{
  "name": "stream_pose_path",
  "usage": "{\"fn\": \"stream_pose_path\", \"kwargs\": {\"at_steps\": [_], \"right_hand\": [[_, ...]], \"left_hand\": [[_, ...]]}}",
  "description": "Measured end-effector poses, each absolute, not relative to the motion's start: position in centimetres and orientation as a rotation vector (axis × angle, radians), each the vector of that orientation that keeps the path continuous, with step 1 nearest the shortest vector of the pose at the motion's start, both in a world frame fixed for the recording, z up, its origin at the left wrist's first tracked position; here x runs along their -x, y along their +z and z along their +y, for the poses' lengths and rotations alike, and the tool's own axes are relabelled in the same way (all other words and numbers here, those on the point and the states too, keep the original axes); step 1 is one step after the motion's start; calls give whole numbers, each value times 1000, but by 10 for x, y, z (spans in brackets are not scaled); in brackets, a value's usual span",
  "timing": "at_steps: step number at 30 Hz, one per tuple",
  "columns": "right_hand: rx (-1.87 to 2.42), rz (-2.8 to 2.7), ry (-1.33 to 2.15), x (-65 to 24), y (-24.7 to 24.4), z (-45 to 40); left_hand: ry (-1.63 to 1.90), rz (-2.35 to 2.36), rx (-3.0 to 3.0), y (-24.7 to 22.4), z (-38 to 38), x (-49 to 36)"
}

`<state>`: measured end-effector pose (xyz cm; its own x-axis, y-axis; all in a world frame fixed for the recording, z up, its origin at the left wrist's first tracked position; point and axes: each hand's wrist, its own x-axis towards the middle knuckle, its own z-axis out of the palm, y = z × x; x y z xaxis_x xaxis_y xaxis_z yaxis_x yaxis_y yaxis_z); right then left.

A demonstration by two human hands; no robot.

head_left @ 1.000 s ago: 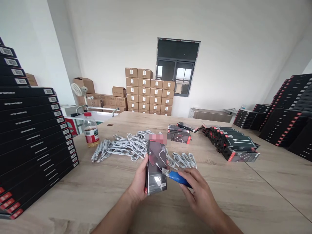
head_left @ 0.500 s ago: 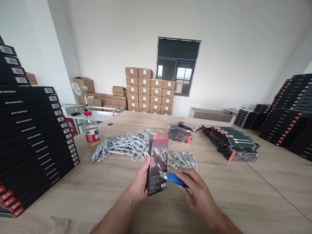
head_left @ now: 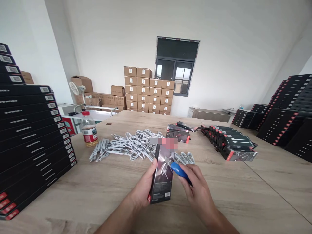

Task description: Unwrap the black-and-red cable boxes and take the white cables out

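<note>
My left hand (head_left: 143, 185) is closed around the left edge of a slim black cable box (head_left: 162, 182), held upright above the table with its printed back toward me. My right hand (head_left: 197, 187) grips a utility knife with a blue handle (head_left: 180, 173). The knife's tip is at the right side of the box, around mid-height; whether the blade touches it I cannot tell. Behind the box lies a loose pile of coiled white cables (head_left: 136, 144), and a few more coils (head_left: 186, 158) lie to its right.
A bottle with a red cap (head_left: 89, 130) stands left of the cables. Tall stacks of black boxes rise at the left (head_left: 31, 136) and far right (head_left: 278, 126). Smaller boxes (head_left: 179, 136) sit behind the cables, and a leaning row of boxes (head_left: 231, 139) lies on the right of the table (head_left: 209, 182).
The box has moved slightly right and down. The knife has shifted from the lower front of the box up to its right side. The view has turned slightly.
</note>
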<state>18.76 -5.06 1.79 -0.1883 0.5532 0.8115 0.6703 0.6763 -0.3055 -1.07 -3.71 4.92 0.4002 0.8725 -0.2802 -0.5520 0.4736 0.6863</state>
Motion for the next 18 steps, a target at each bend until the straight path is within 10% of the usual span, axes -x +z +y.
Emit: {"fn": "stream_pose_path", "kwargs": {"at_steps": [18], "right_hand": [[857,-1924,-476,-183,36,-64]], "left_hand": [[544,795,-594,36,-49,-11]]}}
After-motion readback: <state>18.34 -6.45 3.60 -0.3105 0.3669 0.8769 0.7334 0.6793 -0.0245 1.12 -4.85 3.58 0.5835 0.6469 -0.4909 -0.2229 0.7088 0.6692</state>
